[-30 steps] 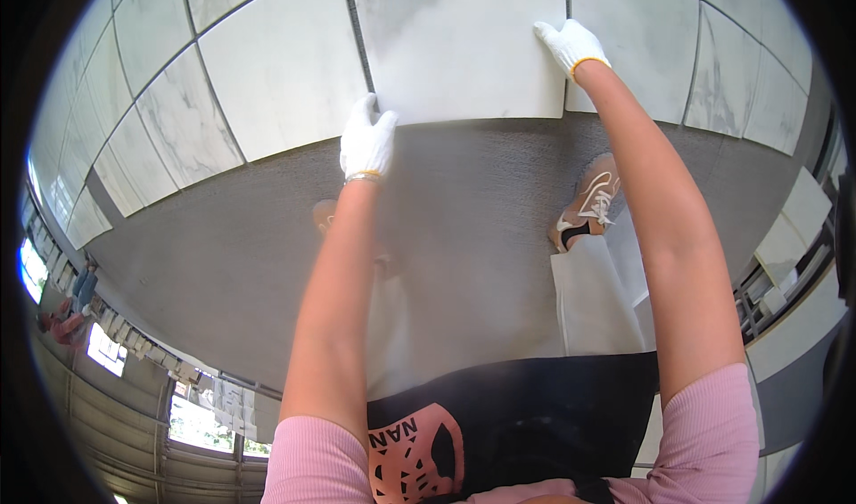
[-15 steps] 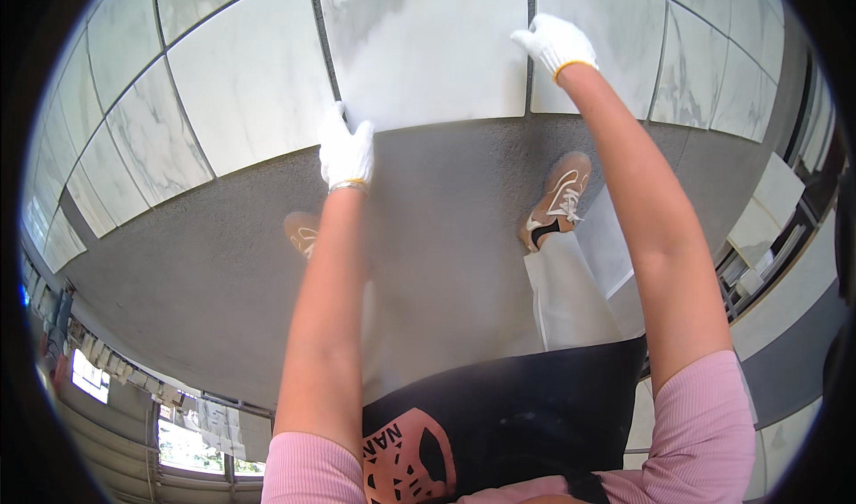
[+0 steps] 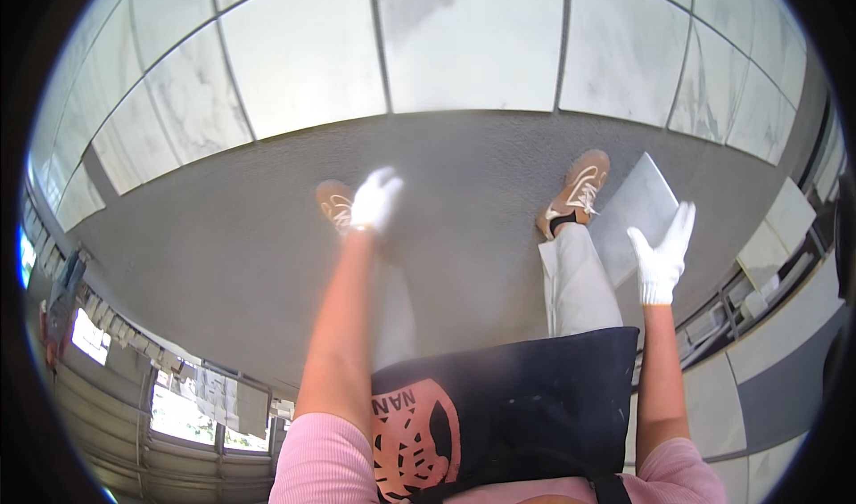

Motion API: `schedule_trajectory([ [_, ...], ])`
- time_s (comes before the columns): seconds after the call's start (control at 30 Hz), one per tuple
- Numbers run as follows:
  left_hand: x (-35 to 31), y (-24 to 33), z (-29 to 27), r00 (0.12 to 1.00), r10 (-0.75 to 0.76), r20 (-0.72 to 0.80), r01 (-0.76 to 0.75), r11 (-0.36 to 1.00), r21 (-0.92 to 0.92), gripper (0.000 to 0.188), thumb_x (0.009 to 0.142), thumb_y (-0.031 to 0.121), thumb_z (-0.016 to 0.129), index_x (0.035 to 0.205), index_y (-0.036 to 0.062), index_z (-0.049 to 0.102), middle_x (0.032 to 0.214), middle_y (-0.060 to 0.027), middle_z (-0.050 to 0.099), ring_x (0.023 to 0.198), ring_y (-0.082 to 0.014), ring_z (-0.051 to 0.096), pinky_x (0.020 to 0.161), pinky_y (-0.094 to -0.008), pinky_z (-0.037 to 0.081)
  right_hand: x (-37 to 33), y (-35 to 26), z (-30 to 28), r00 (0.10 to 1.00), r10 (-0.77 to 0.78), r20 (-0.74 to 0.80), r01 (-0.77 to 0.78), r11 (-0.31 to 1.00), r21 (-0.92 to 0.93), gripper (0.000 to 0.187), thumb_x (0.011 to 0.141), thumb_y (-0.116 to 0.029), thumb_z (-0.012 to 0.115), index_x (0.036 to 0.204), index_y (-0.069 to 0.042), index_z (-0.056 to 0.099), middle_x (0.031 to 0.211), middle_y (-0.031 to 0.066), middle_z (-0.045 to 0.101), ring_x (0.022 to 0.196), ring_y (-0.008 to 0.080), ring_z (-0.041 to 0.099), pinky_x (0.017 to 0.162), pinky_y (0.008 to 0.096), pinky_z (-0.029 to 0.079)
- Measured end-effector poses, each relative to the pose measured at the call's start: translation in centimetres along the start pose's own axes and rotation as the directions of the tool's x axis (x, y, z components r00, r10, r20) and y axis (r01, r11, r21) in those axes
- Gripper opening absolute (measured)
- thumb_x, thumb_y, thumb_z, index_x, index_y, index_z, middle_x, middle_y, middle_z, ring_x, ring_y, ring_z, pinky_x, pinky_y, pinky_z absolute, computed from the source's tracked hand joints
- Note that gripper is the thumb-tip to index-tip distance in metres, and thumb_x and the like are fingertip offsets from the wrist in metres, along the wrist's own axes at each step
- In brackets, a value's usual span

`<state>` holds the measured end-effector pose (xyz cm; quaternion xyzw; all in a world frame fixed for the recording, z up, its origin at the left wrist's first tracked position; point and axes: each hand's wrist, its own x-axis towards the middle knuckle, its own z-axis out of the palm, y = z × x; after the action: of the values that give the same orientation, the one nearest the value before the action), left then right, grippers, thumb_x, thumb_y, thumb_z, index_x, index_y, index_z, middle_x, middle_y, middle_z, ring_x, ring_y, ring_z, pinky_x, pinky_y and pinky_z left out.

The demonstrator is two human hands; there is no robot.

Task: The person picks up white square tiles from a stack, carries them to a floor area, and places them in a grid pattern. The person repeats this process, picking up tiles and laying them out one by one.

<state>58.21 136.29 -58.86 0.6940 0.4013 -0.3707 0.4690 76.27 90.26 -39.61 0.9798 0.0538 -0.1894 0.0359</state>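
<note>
After leaving top-centre tile in row, extends right hand, fingers spread, near centre-right grey panel; shows left hand too blurred to judge.

Grey floor: open room for a hand between the two shoes, reaching forward to the marble tiles.
Left shoe: stands just beside the left hand (blurred here), blocking a pass to the left.
Right shoe: with the trouser leg, bars the direct way across to the pale slab.
Right hand: overlaps the slab's outer edge; contact is unclear.
</note>
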Motion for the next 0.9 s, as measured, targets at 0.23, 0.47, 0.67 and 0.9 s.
schedule_trajectory([
  [0.23, -12.5, 5.5, -5.7, 0.985, -0.169, -0.03, 0.166, 0.983, -0.082, 0.049, 0.096, 0.032, 0.062, 0.136, 0.0052, 0.06, 0.119, -0.0123, 0.07, 0.099, -0.0205, 0.068, 0.094, -0.0347, 0.052, -6.9, 7.8, 8.4, 0.721, 0.365, 0.589, -0.688, 0.277, 0.671, 0.074, 0.081, -0.013, 0.081, 0.144, 0.007, 0.048, 0.134, 0.0179, 0.061, 0.115, 0.0271, 0.059, 0.102, 0.0356, 0.046],
  [0.47, -22.4, 7.9, -10.4, 0.944, -0.318, -0.087, 0.312, 0.947, -0.081, 0.048, 0.096, 0.038, 0.061, 0.137, 0.0124, 0.061, 0.135, -0.0137, 0.065, 0.129, -0.0273, 0.058, 0.108, -0.0363, 0.044, -6.7, 15.1, 13.1, 0.69, 0.392, 0.608, -0.714, 0.506, 0.484, 0.038, 0.076, -0.004, 0.072, 0.112, 0.004, 0.065, 0.092, 0.0105, 0.07, 0.075, 0.0255, 0.064, 0.071, 0.0406, 0.053],
  [0.67, -32.8, -0.4, -12.7, 0.936, -0.334, -0.109, 0.24, 0.836, -0.493, 0.044, 0.098, 0.023, 0.062, 0.138, 0.0036, 0.059, 0.121, -0.0084, 0.068, 0.098, -0.0164, 0.065, 0.088, -0.0332, 0.054, -4.2, 18.3, 3.4, 0.725, 0.223, 0.652, -0.654, 0.518, 0.551, 0.036, 0.069, 0.001, 0.069, 0.105, 0.002, 0.068, 0.083, 0.0057, 0.068, 0.067, 0.0191, 0.063, 0.06, 0.0346, 0.052],
  [0.9, -46.5, -8.8, -10.0, 0.801, -0.584, -0.128, 0.347, 0.629, -0.696, 0.048, 0.098, 0.027, 0.062, 0.139, 0.0031, 0.057, 0.117, -0.0123, 0.068, 0.094, -0.0211, 0.069, 0.082, -0.0353, 0.058, -0.8, 2.6, -16.1, 0.865, -0.166, 0.474, 0.029, 0.959, 0.282, 0.042, 0.071, -0.005, 0.068, 0.112, -0.004, 0.072, 0.094, 0.0131, 0.077, 0.085, 0.0268, 0.074, 0.079, 0.0347, 0.055],
])
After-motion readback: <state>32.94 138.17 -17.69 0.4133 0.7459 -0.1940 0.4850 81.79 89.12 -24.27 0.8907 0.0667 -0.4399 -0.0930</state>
